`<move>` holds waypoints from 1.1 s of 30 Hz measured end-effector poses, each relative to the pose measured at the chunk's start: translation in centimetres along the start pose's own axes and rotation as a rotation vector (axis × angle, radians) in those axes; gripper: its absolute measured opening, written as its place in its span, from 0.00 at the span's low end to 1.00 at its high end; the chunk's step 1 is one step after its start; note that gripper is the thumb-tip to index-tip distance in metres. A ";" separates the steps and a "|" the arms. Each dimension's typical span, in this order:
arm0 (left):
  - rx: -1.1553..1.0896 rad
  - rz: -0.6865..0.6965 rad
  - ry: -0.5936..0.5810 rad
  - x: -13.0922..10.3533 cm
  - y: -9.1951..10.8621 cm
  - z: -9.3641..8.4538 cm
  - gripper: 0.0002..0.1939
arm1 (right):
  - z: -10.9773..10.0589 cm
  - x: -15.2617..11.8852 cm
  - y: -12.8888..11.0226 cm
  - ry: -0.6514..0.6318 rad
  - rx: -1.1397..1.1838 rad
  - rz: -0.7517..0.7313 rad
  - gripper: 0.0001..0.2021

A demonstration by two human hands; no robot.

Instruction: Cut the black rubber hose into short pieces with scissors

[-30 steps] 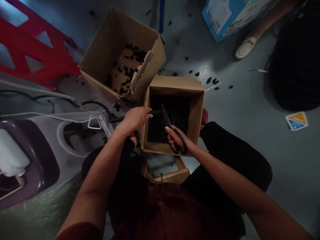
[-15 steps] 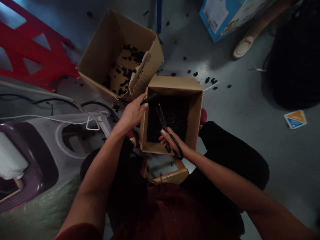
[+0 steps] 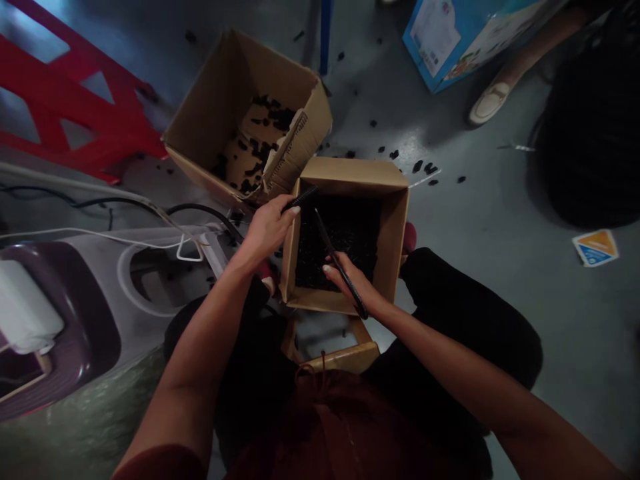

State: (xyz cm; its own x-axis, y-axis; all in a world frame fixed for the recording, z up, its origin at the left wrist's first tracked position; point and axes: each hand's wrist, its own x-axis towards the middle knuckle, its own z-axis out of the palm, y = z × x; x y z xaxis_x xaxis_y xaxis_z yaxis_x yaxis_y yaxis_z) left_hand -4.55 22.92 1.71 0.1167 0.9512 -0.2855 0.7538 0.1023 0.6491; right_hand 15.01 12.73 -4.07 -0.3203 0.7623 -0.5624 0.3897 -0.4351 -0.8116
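A cardboard box stands between my knees, with a mass of small black pieces in it. My left hand is closed on a short black ribbed tube at the box's left rim, and the tube's end sticks out over the inside. My right hand is closed around black-handled scissors above the box. The scissors are seen edge-on and their tips point up toward the tube, apart from it. Whether the blades are spread is hard to see.
A larger torn cardboard box with scattered black bits adjoins on the upper left. A wooden stool lies below the box. Nearby are a red plastic frame, a purple seat, a blue carton and another person's shoe.
My right hand has turned the scissors, so the spread handles and blades now show as one thin line. The left hand keeps its hold on the tube. The whole view has shifted slightly.
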 end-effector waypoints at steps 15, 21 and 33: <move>0.004 0.081 -0.228 -0.3 -0.1 0.5 0.18 | -1.3 0.3 -1.6 0.036 -0.068 0.000 0.20; 0.012 0.068 -0.269 -0.4 0.2 0.7 0.19 | -1.4 0.3 -1.5 0.040 -0.061 -0.012 0.20; 0.032 0.104 -0.352 -0.5 0.4 0.8 0.18 | -1.5 0.5 -1.4 0.015 0.006 0.030 0.21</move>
State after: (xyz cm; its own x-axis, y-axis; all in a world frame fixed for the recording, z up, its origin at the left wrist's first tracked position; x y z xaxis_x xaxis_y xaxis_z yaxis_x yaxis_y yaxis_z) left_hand -3.80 22.22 1.59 0.4054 0.7969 -0.4479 0.7452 -0.0042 0.6669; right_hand 15.58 14.42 -2.94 -0.2956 0.7556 -0.5846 0.3938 -0.4611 -0.7952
